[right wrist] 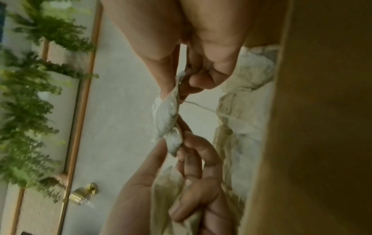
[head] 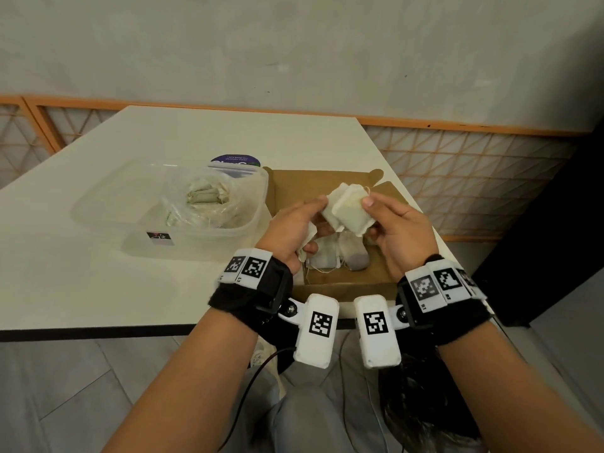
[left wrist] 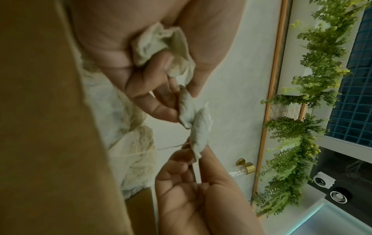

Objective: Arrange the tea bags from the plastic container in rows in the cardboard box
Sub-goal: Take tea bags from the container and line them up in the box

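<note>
Both hands hover over the open cardboard box (head: 330, 179). My left hand (head: 318, 217) pinches one white tea bag (head: 335, 199) between thumb and fingers and keeps more crumpled tea bags (left wrist: 161, 47) curled in its palm. My right hand (head: 371, 217) pinches a second tea bag (head: 351, 214) that overlaps the first. A thin string (right wrist: 201, 108) trails from it toward the box. Several tea bags (head: 340, 256) lie on the box floor under the hands. The clear plastic container (head: 137, 204) to the left of the box holds a plastic bag with more tea bags (head: 204, 196).
The box and container sit on a white table (head: 98, 282), with the box at its near right corner. A purple round lid (head: 235, 161) lies behind the container. Orange lattice panels (head: 457, 174) and a grey wall stand beyond the table.
</note>
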`<action>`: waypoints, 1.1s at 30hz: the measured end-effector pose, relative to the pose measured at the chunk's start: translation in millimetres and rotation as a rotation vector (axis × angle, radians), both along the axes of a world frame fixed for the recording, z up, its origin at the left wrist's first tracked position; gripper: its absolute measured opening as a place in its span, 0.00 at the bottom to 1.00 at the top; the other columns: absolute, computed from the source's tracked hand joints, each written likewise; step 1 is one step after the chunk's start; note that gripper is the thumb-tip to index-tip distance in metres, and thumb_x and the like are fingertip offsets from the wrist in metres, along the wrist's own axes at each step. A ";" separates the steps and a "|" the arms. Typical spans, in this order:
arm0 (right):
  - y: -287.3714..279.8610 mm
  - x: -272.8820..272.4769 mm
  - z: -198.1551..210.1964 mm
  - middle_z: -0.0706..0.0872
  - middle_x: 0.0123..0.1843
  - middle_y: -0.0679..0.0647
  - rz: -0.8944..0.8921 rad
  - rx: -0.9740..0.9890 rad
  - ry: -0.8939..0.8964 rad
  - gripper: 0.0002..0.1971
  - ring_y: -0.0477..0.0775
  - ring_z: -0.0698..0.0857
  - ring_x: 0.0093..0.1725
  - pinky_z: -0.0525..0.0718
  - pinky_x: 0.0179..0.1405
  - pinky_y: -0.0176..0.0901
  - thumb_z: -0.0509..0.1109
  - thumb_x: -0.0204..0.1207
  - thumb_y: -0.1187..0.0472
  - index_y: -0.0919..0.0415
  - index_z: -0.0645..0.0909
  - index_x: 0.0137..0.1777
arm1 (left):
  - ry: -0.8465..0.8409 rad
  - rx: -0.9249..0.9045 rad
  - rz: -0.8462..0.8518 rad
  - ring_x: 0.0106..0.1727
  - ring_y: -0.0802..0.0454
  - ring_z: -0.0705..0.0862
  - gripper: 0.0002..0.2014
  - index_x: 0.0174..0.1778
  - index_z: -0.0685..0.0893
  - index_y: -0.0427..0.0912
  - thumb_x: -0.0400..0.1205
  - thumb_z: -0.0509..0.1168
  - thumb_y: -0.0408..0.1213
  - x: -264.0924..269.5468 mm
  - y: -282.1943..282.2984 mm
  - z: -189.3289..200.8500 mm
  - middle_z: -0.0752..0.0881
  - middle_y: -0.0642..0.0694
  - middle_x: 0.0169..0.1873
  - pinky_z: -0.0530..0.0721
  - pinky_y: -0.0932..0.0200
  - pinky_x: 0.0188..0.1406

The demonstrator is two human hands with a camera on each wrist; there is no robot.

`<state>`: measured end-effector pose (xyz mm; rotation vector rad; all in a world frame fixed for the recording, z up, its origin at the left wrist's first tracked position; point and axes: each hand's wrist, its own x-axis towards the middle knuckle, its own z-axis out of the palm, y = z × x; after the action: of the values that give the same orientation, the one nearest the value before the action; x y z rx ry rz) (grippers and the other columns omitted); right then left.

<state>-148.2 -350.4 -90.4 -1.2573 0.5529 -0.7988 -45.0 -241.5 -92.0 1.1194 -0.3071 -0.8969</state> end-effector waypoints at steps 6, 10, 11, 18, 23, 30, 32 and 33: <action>-6.5 -4.4 21.2 0.87 0.41 0.49 0.009 -0.338 0.188 0.06 0.42 0.82 0.37 0.79 0.36 0.30 0.73 0.73 0.63 0.58 0.88 0.49 | -0.133 0.089 -0.073 0.35 0.55 0.86 0.11 0.50 0.83 0.41 0.81 0.67 0.45 -5.2 0.4 1.9 0.87 0.44 0.42 0.61 0.71 0.11; -12.1 -16.5 43.6 0.87 0.44 0.51 0.000 -0.462 0.238 0.08 0.42 0.82 0.40 0.81 0.41 0.31 0.72 0.74 0.64 0.59 0.86 0.53 | -0.045 0.070 -0.018 0.41 0.52 0.88 0.05 0.47 0.81 0.43 0.84 0.63 0.40 -6.7 3.1 5.8 0.88 0.48 0.36 0.59 0.71 0.10; -12.8 -18.9 48.7 0.87 0.45 0.53 0.004 -0.471 0.227 0.08 0.45 0.83 0.42 0.83 0.44 0.36 0.72 0.74 0.65 0.59 0.85 0.52 | -0.042 0.065 -0.012 0.42 0.52 0.88 0.05 0.49 0.82 0.43 0.84 0.63 0.40 -6.6 3.1 6.0 0.88 0.47 0.38 0.59 0.70 0.10; -3.1 -8.4 57.7 0.87 0.42 0.57 0.270 -0.383 0.210 0.05 0.57 0.81 0.45 0.80 0.48 0.50 0.72 0.72 0.68 0.58 0.87 0.40 | -0.066 0.041 -0.083 0.56 0.43 0.89 0.16 0.65 0.80 0.41 0.85 0.60 0.44 -6.9 1.0 4.1 0.89 0.43 0.56 0.60 0.71 0.09; -4.9 9.0 44.5 0.86 0.36 0.52 0.182 -0.451 0.316 0.05 0.48 0.83 0.37 0.82 0.40 0.39 0.73 0.72 0.68 0.57 0.86 0.39 | -0.031 0.008 -0.129 0.57 0.40 0.84 0.33 0.66 0.80 0.42 0.76 0.59 0.65 -2.6 0.8 4.6 0.86 0.33 0.59 0.63 0.71 0.08; -9.7 15.5 31.8 0.87 0.39 0.54 0.096 -0.419 0.311 0.05 0.54 0.86 0.45 0.86 0.55 0.53 0.73 0.73 0.66 0.55 0.85 0.38 | -0.166 0.010 -0.145 0.60 0.41 0.86 0.15 0.64 0.82 0.36 0.81 0.67 0.34 -9.6 2.2 1.3 0.87 0.37 0.59 0.61 0.73 0.12; -9.9 16.6 33.7 0.85 0.40 0.49 0.061 -0.479 0.341 0.02 0.51 0.84 0.46 0.84 0.53 0.47 0.74 0.72 0.62 0.55 0.85 0.43 | -0.188 0.022 -0.141 0.58 0.43 0.87 0.13 0.63 0.82 0.36 0.82 0.65 0.33 -10.9 2.9 2.0 0.87 0.37 0.58 0.60 0.73 0.13; -11.1 16.5 36.6 0.82 0.41 0.47 0.041 -0.529 0.378 0.06 0.48 0.82 0.46 0.82 0.51 0.41 0.74 0.72 0.59 0.55 0.84 0.48 | -0.199 0.022 -0.146 0.58 0.44 0.87 0.13 0.63 0.82 0.37 0.83 0.64 0.32 -11.3 2.9 2.1 0.88 0.37 0.57 0.59 0.72 0.13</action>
<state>-131.7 -361.4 -53.8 -1.9251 0.6366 -0.6973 -56.3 -238.6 -89.9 1.2213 -0.5495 -0.9194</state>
